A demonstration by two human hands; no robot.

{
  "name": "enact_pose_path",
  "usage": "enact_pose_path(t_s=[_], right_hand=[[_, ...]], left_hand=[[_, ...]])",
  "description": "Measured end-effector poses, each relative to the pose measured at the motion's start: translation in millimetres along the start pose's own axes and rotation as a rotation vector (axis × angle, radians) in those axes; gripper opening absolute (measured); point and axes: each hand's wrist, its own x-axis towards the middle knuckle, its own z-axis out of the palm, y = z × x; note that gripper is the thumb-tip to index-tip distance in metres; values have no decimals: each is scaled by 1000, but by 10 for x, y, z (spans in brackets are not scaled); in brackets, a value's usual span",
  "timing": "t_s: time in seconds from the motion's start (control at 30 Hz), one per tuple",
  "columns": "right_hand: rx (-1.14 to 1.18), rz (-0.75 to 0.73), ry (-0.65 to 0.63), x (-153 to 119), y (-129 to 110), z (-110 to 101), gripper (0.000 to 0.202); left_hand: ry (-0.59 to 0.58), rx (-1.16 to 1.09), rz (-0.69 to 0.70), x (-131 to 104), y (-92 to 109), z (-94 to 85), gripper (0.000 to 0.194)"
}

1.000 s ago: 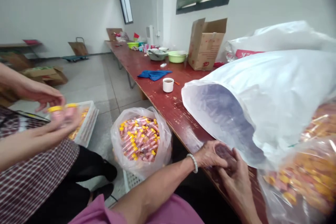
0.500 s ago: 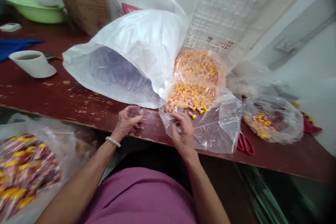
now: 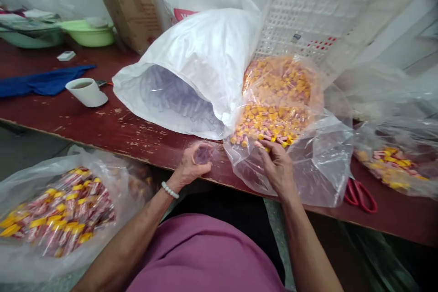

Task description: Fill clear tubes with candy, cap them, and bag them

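Holding a clear tube [image 3: 202, 154] at the table [image 3: 112, 130] edge, left hand [image 3: 190, 166] clasped round it | right hand [image 3: 276, 164] loosely spread inside the clear bag [image 3: 308, 164], fingertips on small caps [image 3: 267, 125] | risk: bag overhangs the edge, caps may spill; tube may slip.
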Motion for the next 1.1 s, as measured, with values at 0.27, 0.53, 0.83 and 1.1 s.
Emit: enact_pose_path(t_s=[0.27,0.53,0.83,1.1], right_hand=[[152,-337,-300,-133,-714,131,27],[140,-223,-252,-131,-693,-8,35],[66,-336,-301,-383,-503,270,54],[-321,103,-57,376,594,80,33]], left_hand=[[-230,229,127,-141,303,96,43],[-240,233,29,-213,355,94,40],[-164,132,-69,-168,274,237,21],[-17,-152,-414,-75,193,226,44]])
